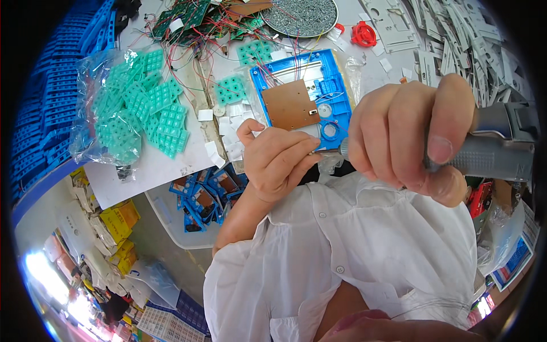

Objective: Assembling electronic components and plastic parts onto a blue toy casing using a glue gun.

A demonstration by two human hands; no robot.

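A blue plastic casing lies open on the table, with a brown circuit board, thin wires and a small round speaker-like part inside. My left hand is at its lower edge, thumb and fingertips pinched together; what is between them is too small to tell. My right hand is wrapped round a grey electric screwdriver, just right of the casing. The fingers hide part of the tool, and its tip points toward the casing's lower right corner.
A round tray of small screws stands at the back. Green rubber keypads spill from a clear bag at left. Blue casings pile up far left; grey plastic strips far right. A bin of assembled blue units sits below the table edge.
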